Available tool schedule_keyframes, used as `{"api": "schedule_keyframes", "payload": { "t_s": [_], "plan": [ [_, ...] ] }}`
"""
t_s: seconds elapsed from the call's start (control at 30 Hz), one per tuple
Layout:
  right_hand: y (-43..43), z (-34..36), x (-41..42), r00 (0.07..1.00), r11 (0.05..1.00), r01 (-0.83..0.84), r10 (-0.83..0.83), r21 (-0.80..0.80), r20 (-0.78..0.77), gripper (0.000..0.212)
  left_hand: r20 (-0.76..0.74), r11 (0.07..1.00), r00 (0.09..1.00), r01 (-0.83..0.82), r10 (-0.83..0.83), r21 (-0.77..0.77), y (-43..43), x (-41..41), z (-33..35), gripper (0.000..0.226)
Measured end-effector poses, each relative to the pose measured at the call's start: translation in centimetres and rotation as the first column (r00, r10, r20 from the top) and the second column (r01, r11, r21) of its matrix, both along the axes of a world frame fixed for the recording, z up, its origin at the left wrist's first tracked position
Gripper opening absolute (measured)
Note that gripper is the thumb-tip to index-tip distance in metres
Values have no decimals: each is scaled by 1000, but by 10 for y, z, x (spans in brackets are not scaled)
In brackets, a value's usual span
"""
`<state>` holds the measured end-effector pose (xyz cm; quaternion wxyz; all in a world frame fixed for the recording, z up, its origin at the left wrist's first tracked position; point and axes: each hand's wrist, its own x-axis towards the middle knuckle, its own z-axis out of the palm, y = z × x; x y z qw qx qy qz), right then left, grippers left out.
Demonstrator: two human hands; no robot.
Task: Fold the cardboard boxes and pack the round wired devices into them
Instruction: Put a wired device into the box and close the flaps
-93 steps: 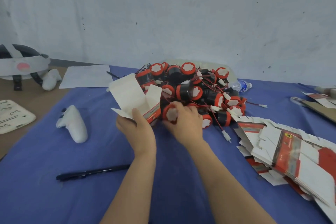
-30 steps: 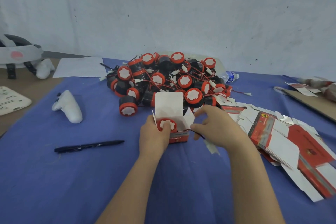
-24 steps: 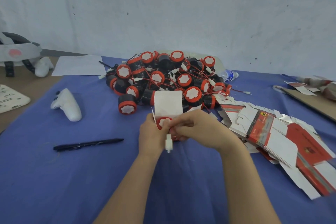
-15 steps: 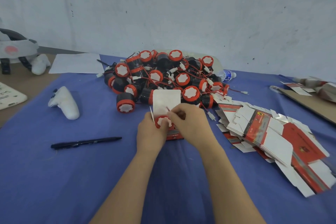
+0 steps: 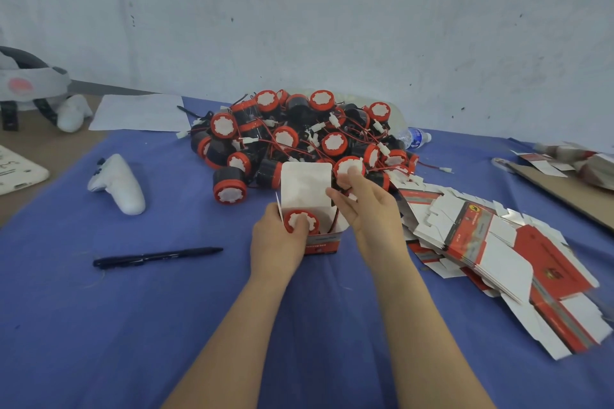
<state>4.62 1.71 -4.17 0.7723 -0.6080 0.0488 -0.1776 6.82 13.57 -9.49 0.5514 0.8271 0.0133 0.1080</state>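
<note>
A small red-and-white cardboard box (image 5: 321, 242) stands on the blue cloth with its white lid flap (image 5: 305, 183) raised. One round device (image 5: 301, 222), red-rimmed with a white face, sits inside it, and a red wire runs into the box on the right. My left hand (image 5: 276, 244) grips the box from the left, its thumb pressing on the device's face. My right hand (image 5: 367, 209) is at the box's right side, with fairly straight fingers touching the lid's right edge and the side flap. Behind lies a heap of the devices (image 5: 299, 139) with tangled red wires.
A stack of flat unfolded boxes (image 5: 498, 242) spreads to the right. A black pen (image 5: 156, 256) and a white controller (image 5: 119, 183) lie on the left. A headset (image 5: 26, 86), paper sheet (image 5: 139, 111), water bottle (image 5: 415, 136) and brown cardboard (image 5: 564, 189) sit at the edges.
The device went into the box and my right hand tucked its wire and white plug in. That hand has since moved to the box's right side by the lid.
</note>
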Motion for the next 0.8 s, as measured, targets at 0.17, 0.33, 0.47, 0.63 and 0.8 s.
{"api": "schedule_keyframes", "payload": {
  "t_s": [0.17,0.33,0.47,0.63,0.8],
  "plan": [
    [5,3,-2,988,867,152,-150,-475,42,63,-5,1000,1000,-6,5,-4,0,-1,1,27],
    [-3,1,-1,979,677,103,-200,-729,-47,43,-12,1000,1000,-1,1,-12,0,-2,2,26],
    [-10,5,-3,915,571,256,-404,-780,4,23,-11,1000,1000,0,0,-5,0,-2,2,25],
    [-4,11,-9,974,712,185,-224,-677,31,17,-4,1000,1000,-5,5,7,-1,-2,2,26],
    [0,15,-18,939,756,-311,338,-576,-63,22,18,1000,1000,0,0,12,-1,-2,1,26]
  ]
}}
